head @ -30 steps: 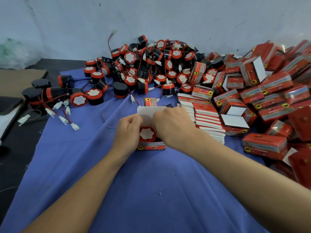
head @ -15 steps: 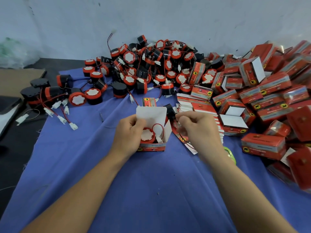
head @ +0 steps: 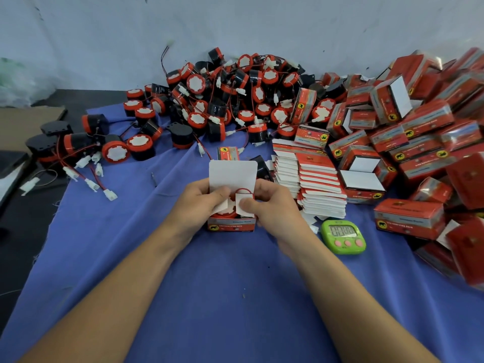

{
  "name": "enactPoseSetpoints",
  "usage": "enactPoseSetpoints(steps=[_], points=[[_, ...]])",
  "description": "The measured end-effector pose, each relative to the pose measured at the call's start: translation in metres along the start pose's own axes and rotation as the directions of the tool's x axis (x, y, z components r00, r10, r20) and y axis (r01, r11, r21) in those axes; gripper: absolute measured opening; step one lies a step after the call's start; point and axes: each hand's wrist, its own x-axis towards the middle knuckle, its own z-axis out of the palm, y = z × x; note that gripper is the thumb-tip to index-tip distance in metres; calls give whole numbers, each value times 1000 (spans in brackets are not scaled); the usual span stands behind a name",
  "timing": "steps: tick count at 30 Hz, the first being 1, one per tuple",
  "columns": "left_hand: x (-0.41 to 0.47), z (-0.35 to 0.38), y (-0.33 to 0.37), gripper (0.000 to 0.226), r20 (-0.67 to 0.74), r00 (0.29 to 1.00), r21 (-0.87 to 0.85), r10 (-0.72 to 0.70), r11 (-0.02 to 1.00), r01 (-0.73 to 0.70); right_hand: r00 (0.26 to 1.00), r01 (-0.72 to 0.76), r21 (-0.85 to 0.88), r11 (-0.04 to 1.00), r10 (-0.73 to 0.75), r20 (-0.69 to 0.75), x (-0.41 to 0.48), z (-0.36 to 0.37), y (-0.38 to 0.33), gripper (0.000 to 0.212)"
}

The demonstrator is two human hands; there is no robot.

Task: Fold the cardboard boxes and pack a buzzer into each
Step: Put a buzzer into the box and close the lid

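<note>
On the cloth (head: 235,297), your left hand (head: 199,203) and right hand (head: 272,208) each have a grip on the box (head: 231,226), pressing its side flaps (head: 245,203) over the buzzer (head: 222,213) inside; the lid (head: 231,174) stands untucked. Right of the box lie blanks (head: 314,184) and packed boxes (head: 408,142). Behind it, many loose buzzers (head: 222,100) wait. The wire (head: 245,190) may snag the lid.

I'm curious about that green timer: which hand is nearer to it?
Right. The right hand holds the box just left of the timer; the left hand is on the box's far side.
</note>
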Motion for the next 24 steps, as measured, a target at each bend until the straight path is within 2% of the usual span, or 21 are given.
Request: enactPoseSetpoints(steps=[4,6,9,11,14,17,19,24], points=[[-4,-8,5,31,138,990,-62,10,998,-1,998,53,153,987,-48,-34,-3,5,5,40],[-5,-7,6,32,90,995,-91,45,995,-37,995,97,191,977,-90,-48,-4,7,8,43],[-5,-7,5,28,43,996,-46,79,996,-77,995,97,182,979,-92,-36,-2,3,10,34],[-6,-15,7,33,129,990,24,65,997,-69,997,75,112,991,-78,22,-2,-6,7,33],[-8,-31,12,42,299,954,107,0,994,-34,984,59,-37,998,-52,170,-8,-19,-1,46],[-11,-38,14,51,341,940,207,-26,977,-48,972,104,-189,977,-60,225,-17,-24,-5,48],[-14,-38,14,36,361,933,272,6,956,-112,970,172,-336,926,-101,221,-24,-22,-5,42],[-24,-40,7,56,329,932,578,150,748,-325,965,213,-527,822,-93,245,-30,-25,-11,60]])
